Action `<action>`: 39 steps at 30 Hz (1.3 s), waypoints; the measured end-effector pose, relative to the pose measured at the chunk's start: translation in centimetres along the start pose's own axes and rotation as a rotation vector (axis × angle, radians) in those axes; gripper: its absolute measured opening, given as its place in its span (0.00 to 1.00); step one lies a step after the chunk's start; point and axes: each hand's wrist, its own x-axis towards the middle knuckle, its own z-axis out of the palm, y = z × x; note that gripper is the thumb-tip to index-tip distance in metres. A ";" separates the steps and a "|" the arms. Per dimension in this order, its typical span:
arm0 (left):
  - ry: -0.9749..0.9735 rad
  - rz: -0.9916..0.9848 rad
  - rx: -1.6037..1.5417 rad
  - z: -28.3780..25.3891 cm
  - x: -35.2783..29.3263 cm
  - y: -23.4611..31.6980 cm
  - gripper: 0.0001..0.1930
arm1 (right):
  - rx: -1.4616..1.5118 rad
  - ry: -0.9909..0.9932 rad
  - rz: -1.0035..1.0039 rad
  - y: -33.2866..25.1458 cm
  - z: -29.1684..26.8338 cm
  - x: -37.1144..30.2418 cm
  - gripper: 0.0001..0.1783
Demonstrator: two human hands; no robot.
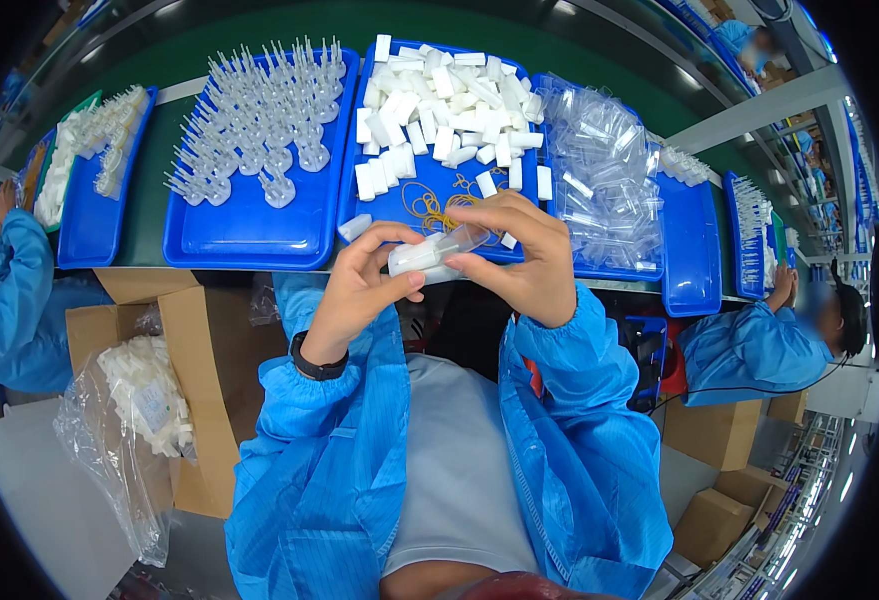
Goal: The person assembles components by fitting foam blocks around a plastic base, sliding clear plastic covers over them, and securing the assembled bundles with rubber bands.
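Both my hands meet above the near edge of a blue tray [359,200] holding white blocks. My left hand [359,285] pinches a small white block-like piece [415,257] between thumb and fingers. The fingers of my right hand [531,250] are closed on a clear plastic sleeve [465,239], whose left end meets or overlaps the white piece. How far one sits inside the other I cannot make out. Just beyond my hands lie yellow rubber bands [425,204] and a heap of white blocks [449,100].
To the left, a blue tray [244,250] bears many upright clear nozzle-like parts [259,120]. On the right is a pile of clear sleeves [604,180]. A cardboard box [204,370] with bagged white parts stands at lower left. Co-workers in blue sleeves [9,290] sit on both sides.
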 end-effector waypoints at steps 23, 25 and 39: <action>-0.041 0.047 0.066 -0.2 0.0 -0.5 0.13 | 0.039 -0.341 -0.076 0.9 -3.3 0.4 0.11; -0.037 0.040 0.060 -0.2 0.0 -0.6 0.13 | 0.020 -0.357 -0.102 0.7 -3.5 0.8 0.11; 0.005 0.016 -0.010 0.2 -0.2 -0.6 0.09 | -0.010 -0.164 -0.219 1.9 -1.6 -0.7 0.15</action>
